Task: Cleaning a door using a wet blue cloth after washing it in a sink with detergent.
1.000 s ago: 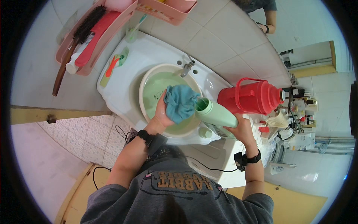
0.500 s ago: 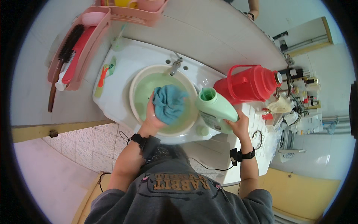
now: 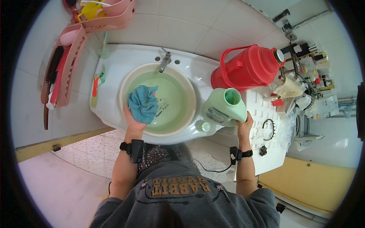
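So here the two hands are well apart, each with its own job. Left hand (image 3: 134, 121) is cupped around a bunched blue cloth (image 3: 143, 103), which sits over the left side of the cream-rimmed plastic basin (image 3: 192, 102). Most of the fingers hide under the fabric, and I can't tell if the cloth touches the water. Right hand (image 3: 243, 123) is clamped on the lower right side of a pale green detergent bottle (image 3: 222, 108), uncapped, mouth facing up, held just right of the basin.

My take is that the step in hand is managing a loose cloth and an uncapped bottle at once, so a few tips:

- Gather the cloth tight in the palm. Loose folds are probably what slips first if the fabric is wet.
- Grip the bottle firmly round the body; a wet hand could slide on smooth plastic.
- Hold the mouth up whenever it isn't over the basin. Any drips then land in the water rather than on the white sink (image 3: 110, 106).
- Watch the red thermos (image 3: 243, 68) right behind the bottle. They overlap in this view and I can't tell if they touch, but a careless swing could knock it.
- Same with the small green cap (image 3: 204, 125) on the sink's front edge, below the bottle. A stray elbow or wrist might send it off.
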{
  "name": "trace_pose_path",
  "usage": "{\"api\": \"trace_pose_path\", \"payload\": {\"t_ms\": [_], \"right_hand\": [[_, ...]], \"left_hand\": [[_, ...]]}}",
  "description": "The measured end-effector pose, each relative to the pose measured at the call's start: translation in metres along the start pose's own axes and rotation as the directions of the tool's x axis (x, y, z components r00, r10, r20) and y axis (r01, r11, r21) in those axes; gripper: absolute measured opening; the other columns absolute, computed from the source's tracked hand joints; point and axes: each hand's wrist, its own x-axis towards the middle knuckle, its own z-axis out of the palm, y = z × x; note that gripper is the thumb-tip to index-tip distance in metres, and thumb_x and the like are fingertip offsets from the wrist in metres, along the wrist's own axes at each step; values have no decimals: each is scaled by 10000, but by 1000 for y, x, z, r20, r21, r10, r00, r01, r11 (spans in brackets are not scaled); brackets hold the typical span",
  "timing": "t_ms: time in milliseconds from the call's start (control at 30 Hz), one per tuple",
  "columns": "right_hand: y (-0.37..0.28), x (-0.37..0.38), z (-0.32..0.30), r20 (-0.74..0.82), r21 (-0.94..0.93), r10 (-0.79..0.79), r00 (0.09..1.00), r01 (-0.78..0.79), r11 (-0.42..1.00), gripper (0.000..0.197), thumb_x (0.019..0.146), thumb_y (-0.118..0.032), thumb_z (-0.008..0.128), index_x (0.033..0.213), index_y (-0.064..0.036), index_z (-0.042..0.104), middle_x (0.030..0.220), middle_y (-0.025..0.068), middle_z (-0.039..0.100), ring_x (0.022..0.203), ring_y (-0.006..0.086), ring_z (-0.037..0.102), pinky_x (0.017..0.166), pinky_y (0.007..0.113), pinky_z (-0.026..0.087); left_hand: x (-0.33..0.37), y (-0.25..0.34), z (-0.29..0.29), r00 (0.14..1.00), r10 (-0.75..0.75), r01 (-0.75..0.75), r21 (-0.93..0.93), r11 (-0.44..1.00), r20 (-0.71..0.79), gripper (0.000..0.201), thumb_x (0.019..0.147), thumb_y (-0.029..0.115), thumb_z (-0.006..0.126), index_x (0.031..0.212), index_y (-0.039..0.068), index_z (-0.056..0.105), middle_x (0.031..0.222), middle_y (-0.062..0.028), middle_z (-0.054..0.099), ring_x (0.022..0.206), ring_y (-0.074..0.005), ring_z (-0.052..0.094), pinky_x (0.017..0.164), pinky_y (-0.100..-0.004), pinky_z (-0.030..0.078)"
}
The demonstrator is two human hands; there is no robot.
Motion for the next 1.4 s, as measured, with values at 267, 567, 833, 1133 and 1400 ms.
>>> {"api": "trace_pose_path", "payload": {"t_ms": [267,567,833,1133,1400], "right_hand": [[25,5,-11,-131,103,21,991,-7,995,209,665,67,568,850,-28,585,766,-15,559,718,68,501,668,216,414],[45,20,0,-102,127,59,993,-46,991,315,680,69,575,988,4,579,908,22,597,814,98,543,753,242,437],[51,27,-6,-116,88,-50,992,60,994,264,705,4,613,968,6,595,880,44,616,808,102,548,745,242,438],[54,-4,-12,-220,116,-26,975,52,992,468,658,68,521,1117,-20,493,1007,52,544,926,150,516,772,263,431],[11,-85,67,399,-584,-186,898,405,704,418,694,-74,631,1095,-94,514,1082,154,492,997,344,465,782,408,436]], "left_hand": [[-1,3,-7,992,98,-94,58,994,-79,519,896,395,301,1275,49,376,1255,-177,414,1038,-288,475,883,-439,399],[6,8,-11,996,84,-81,66,994,-31,523,891,378,324,1304,59,357,1320,-190,369,1169,-303,399,981,-442,302],[3,7,-1,988,94,-84,83,993,-121,559,886,420,332,1301,46,342,1326,-180,352,1063,-256,442,815,-362,415],[5,16,-22,998,12,-11,-23,1000,62,576,891,420,301,1325,41,306,1336,-191,335,1188,-295,376,947,-413,354],[15,21,-26,989,-87,99,-97,990,121,585,880,416,326,1325,37,296,1321,-202,340,1048,-250,448,852,-377,404]]}}
